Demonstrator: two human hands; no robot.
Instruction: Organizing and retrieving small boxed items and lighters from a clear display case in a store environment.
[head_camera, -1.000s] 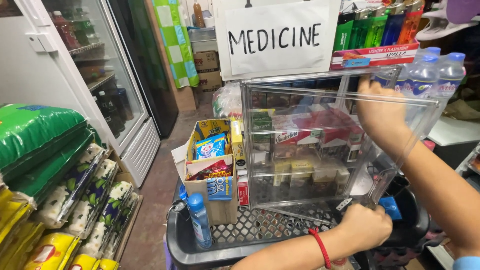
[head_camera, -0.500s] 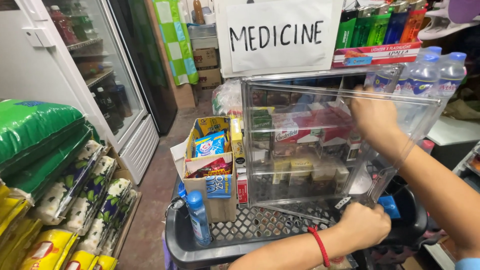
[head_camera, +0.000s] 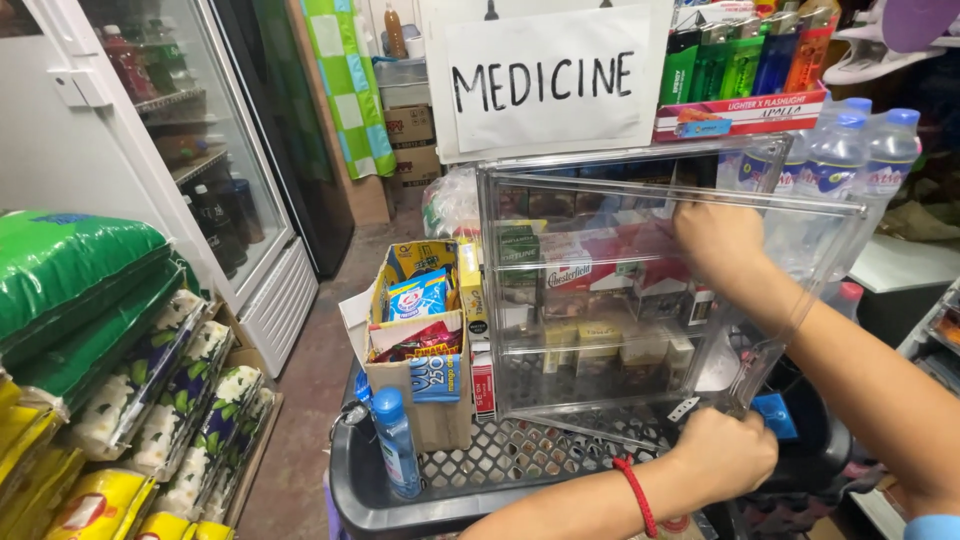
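1. Since a second ago, the right hand (head_camera: 722, 240) has slid from the upper right corner of the clear plastic case (head_camera: 640, 290) leftward and down, and now sits behind the case's see-through front panel; the left hand (head_camera: 725, 452) has hardly shifted.
2. Head view, centre right: the case stands on the black perforated cart (head_camera: 500, 470), and its shelves are stacked with small cartons. The right hand reaches in among the upper row of cartons; whether its fingers are closed on one cannot be told, since the back of the hand hides them.
3. Head view, lower centre: the left hand is clenched at the case's bottom right corner, gripping the lower edge of the panel. A red band circles its wrist.
4. Left of the case on the cart: a cardboard box of snack packets (head_camera: 420, 340) and a blue-capped bottle (head_camera: 395, 440).
5. Above, a white paper sign (head_camera: 545, 80), a tray of lighters (head_camera: 745, 65) and water bottles (head_camera: 850, 150).
6. Risk, as I judge it: the case sits near the cart's edge, so a tug from the hand inside could tip it or spill cartons if the left grip slackens.
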